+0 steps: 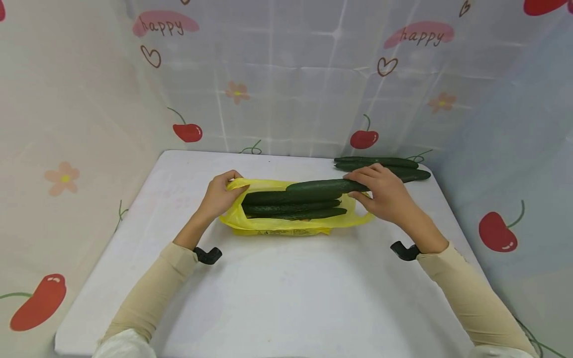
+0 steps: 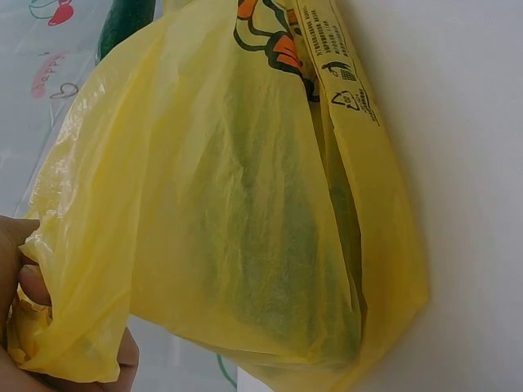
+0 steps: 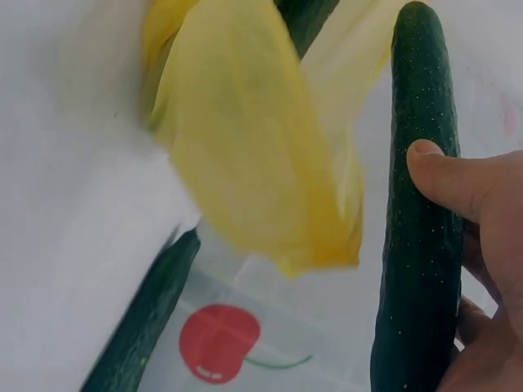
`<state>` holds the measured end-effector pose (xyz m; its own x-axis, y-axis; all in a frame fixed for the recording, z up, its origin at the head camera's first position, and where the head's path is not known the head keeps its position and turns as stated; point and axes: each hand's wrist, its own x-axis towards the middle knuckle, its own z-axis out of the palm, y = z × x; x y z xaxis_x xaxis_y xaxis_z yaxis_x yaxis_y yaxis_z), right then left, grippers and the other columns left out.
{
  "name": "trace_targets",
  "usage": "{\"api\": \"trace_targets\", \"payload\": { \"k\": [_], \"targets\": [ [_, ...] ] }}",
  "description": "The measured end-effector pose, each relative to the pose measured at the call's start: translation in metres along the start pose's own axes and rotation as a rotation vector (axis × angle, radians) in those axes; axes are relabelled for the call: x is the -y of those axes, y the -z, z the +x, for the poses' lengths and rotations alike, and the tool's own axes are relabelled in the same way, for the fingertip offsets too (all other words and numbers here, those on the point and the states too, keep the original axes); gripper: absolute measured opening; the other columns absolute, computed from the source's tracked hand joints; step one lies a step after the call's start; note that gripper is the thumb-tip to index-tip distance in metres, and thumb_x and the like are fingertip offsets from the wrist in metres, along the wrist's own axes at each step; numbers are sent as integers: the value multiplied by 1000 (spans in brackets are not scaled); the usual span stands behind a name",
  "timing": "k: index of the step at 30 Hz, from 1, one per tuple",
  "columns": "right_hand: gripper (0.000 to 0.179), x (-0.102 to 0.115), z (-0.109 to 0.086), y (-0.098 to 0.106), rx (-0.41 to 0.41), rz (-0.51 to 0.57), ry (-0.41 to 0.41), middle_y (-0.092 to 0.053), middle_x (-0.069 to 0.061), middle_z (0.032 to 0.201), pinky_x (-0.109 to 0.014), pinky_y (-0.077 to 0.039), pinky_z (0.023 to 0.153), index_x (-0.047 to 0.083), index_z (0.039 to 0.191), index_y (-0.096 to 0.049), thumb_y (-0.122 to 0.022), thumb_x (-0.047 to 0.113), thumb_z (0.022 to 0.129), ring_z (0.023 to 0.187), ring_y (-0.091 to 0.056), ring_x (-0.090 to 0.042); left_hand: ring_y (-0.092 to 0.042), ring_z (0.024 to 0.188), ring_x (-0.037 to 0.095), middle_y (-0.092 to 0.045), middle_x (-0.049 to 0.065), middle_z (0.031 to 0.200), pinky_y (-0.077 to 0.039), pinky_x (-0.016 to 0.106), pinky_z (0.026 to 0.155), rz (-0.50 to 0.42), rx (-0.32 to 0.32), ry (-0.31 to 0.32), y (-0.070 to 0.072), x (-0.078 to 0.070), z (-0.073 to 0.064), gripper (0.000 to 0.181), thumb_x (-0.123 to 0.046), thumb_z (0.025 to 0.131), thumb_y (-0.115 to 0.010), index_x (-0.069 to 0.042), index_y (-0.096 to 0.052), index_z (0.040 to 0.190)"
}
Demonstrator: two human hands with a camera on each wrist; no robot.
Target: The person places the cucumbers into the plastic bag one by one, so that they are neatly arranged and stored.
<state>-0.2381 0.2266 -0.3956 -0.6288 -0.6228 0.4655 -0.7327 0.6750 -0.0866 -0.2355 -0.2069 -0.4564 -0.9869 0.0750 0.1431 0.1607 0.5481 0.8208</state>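
Note:
A yellow plastic bag lies on the white table with its mouth spread, and several dark green cucumbers lie side by side inside. My left hand pinches the bag's left edge; in the left wrist view the bunched plastic sits between thumb and fingers. My right hand grips one more cucumber near its right end. That cucumber extends leftward over the bag's mouth, above the others. In the right wrist view the thumb presses along the held cucumber, beside a hanging flap of the bag.
Several more cucumbers lie at the table's back right, behind my right hand. The white table meets a printed curtain along its back edge. Black straps or mounts sit at both wrists.

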Motion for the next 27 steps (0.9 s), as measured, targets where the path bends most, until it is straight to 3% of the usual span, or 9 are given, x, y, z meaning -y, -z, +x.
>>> {"api": "trace_targets", "payload": {
  "k": [6, 12, 16, 23, 27],
  "targets": [
    [45, 22, 12, -16, 28, -10, 6, -68, 2, 120, -40, -51, 89, 21, 124, -66, -80, 31, 82, 109, -56, -21, -55, 91, 21, -66, 0, 101, -47, 35, 80, 13, -13, 21, -2, 0, 1, 16, -33, 91, -69, -20, -60, 93],
    [42, 49, 24, -32, 122, 15, -18, -68, 1, 120, -41, -50, 100, 20, 124, -65, -75, 35, 86, 113, -59, -21, -56, 81, 22, -67, 3, 100, -49, 30, 69, 19, -19, 35, -4, 0, 2, 16, -31, 91, -70, -19, -61, 94],
    [42, 62, 33, -44, 178, 36, -37, -68, 1, 121, -37, -52, 94, 18, 125, -64, -73, 36, 88, 112, -59, -20, -56, 75, 21, -68, 5, 97, -49, 28, 64, 9, -23, 28, -3, 1, 2, 16, -30, 92, -70, -17, -62, 94],
    [43, 73, 45, -73, 271, 88, -106, -66, 0, 126, -40, -53, 91, 19, 130, -62, -70, 36, 91, 114, -57, -21, -54, 79, 22, -68, 3, 97, -47, 31, 66, 6, -19, 22, -2, 0, 1, 15, -30, 92, -70, -18, -61, 93],
    [43, 77, 47, -90, 283, 107, -102, -65, -2, 128, -40, -52, 93, 19, 131, -61, -67, 37, 93, 115, -57, -23, -56, 83, 21, -67, 4, 100, -48, 31, 69, 8, -15, 34, -2, 0, 1, 14, -29, 92, -69, -17, -61, 94]
  ]
}}
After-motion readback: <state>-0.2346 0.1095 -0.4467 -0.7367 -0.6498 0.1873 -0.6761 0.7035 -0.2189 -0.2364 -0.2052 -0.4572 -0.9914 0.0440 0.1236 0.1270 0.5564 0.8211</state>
